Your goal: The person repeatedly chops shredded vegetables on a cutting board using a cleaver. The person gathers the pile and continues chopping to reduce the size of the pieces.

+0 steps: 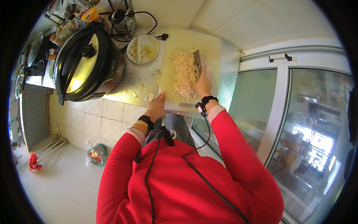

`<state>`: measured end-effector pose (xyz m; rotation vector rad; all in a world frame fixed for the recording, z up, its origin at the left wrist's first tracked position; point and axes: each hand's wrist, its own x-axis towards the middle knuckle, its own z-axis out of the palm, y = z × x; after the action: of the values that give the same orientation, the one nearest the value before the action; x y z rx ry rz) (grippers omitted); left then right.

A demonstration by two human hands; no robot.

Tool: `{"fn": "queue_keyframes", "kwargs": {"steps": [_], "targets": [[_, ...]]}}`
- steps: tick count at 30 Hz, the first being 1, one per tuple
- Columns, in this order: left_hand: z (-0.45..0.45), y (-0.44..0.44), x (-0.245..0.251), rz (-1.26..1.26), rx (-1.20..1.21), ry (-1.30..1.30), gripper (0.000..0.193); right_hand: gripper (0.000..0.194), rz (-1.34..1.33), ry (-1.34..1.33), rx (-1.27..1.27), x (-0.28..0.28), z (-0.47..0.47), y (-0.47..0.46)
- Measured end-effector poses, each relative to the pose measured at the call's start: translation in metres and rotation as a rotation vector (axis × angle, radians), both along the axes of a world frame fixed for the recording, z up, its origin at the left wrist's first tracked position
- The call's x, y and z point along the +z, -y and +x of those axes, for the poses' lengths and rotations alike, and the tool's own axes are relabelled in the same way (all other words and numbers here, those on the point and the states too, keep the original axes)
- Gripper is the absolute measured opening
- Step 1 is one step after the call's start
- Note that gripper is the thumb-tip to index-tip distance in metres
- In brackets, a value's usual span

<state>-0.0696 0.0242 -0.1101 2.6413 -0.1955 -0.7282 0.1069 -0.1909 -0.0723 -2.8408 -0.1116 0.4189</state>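
Observation:
My right hand grips a cleaver, whose blade stands in a pile of finely chopped pale meat. The handle is mostly hidden by my fingers. Under the meat lies a pale yellowish plastic cutting board with a slot near its front edge. Some pinker mince sits to the right of the blade. My left hand rests with its fingers stretched out against the board's front left corner. Its thumb is hidden, so whether it clasps the edge is unclear.
Left of the board, a plate holds garlic cloves, ginger-like pieces and a pale stalk. A large electric pressure cooker stands farther left. A black power plug lies behind the plate. A glazed sliding door is at the right; a small basket lies on the floor.

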Motion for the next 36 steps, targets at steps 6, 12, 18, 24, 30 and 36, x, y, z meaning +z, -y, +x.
{"fn": "queue_keyframes", "kwargs": {"steps": [6,12,18,24,30,36], "targets": [[0.002,-0.004,0.007,-0.001,-0.026,0.009,0.069,0.062,0.074,-0.028,-0.055,0.018,0.016,0.004],[0.006,-0.004,0.012,-0.021,-0.011,-0.051,0.071,0.052,0.046,-0.140,-0.065,0.053,0.041,0.035],[0.004,-0.002,0.007,-0.005,-0.008,-0.024,0.071,0.043,-0.029,-0.056,-0.083,0.005,0.011,0.022],[0.003,-0.004,-0.002,0.055,-0.075,0.029,0.079,0.056,0.022,-0.003,-0.060,0.008,0.016,0.025],[0.002,-0.003,0.003,0.047,-0.051,0.029,0.079,0.049,-0.006,-0.005,0.189,0.051,0.009,0.032],[-0.002,-0.003,0.004,-0.025,-0.007,0.044,0.072,0.040,-0.075,-0.014,0.181,0.025,0.002,0.017]]}}
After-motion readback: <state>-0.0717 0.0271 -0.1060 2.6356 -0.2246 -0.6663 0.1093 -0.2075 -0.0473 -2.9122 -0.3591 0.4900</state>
